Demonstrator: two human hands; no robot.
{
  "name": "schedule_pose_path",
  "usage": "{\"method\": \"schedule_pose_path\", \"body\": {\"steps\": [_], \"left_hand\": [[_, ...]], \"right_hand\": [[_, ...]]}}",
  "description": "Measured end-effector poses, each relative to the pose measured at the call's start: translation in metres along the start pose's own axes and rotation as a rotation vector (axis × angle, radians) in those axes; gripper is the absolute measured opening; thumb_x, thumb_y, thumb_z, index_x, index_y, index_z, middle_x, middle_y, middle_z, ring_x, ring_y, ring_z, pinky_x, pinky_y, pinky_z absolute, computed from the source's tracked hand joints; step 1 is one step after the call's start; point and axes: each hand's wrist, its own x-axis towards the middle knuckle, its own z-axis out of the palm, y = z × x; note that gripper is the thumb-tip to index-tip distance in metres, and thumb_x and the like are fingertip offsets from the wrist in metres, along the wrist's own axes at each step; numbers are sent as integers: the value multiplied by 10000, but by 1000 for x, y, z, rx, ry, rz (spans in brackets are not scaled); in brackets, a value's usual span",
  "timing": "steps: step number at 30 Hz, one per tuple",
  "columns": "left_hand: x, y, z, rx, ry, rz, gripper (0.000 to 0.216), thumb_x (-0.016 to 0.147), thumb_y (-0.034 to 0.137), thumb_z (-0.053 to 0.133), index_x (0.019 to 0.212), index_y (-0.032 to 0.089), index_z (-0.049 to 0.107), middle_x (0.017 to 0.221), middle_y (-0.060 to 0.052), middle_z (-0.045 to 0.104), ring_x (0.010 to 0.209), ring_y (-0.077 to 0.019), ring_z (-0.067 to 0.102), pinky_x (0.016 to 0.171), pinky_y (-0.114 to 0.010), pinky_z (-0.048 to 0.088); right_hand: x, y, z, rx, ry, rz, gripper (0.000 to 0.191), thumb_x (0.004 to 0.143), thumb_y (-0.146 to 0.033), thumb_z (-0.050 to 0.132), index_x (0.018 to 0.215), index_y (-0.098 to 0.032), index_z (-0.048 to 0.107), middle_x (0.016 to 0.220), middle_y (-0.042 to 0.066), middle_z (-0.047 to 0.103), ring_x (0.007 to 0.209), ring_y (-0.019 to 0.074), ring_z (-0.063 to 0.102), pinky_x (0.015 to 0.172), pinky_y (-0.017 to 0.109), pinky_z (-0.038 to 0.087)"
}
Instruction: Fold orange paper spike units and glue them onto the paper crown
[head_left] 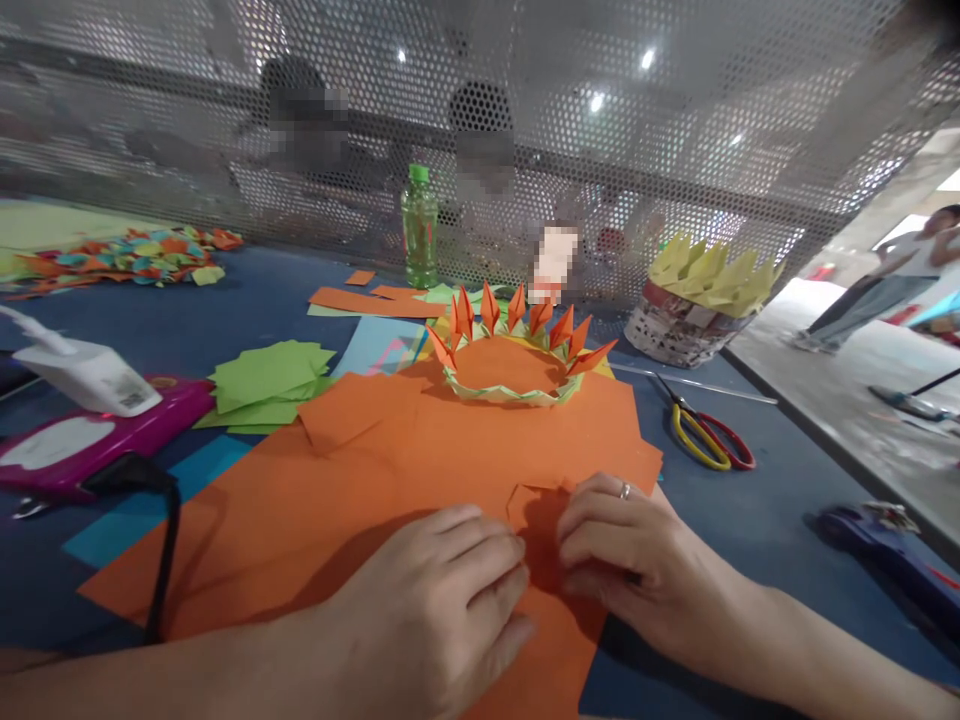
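My left hand and my right hand rest close together near the front edge, fingers curled and pressing on a small folded piece of orange paper. That piece lies on top of a large orange sheet. A ring sits on a finger of my right hand. Behind the sheet stands a round paper crown, a green rim topped with orange folded points.
A stack of green paper squares lies left of centre. Scissors with yellow and red handles lie to the right. Further back stand a green bottle and a basket with yellow folded pieces. A magenta case and black cable sit left.
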Motion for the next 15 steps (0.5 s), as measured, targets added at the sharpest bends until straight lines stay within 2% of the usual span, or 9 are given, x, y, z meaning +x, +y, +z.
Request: {"method": "schedule_pose_path", "body": {"steps": [4, 7, 10, 15], "left_hand": [[0, 1, -2, 0, -3, 13, 428, 1064, 188, 346, 949, 168, 758, 905, -80, 735, 873, -221, 670, 790, -366, 537], [-1, 3, -1, 37, 23, 3, 450, 1070, 180, 325, 972, 163, 764, 898, -71, 745, 855, -207, 671, 781, -352, 537], [-2, 6, 3, 51, 83, -50, 506, 1083, 170, 272, 980, 161, 767, 916, -53, 763, 870, -188, 686, 802, -330, 533], [-6, 7, 12, 43, 186, -131, 433, 1083, 243, 365, 980, 147, 775, 998, -29, 787, 948, -165, 702, 902, -275, 524]], "right_hand": [[-5, -3, 9, 42, 58, 243, 104, 921, -228, 698, 824, -237, 661, 891, -22, 623, 864, 143, 558, 769, 297, 425], [-5, -4, 12, 45, 53, 361, 147, 910, -282, 714, 784, -245, 648, 834, -32, 606, 820, 154, 540, 730, 312, 388], [-1, -8, 13, -3, 60, 429, 212, 926, -304, 685, 742, -228, 612, 811, -25, 606, 802, 164, 529, 723, 328, 366], [2, -12, 17, -79, 104, 437, 209, 901, -230, 681, 722, -222, 574, 789, -30, 604, 766, 162, 517, 717, 336, 346]]}}
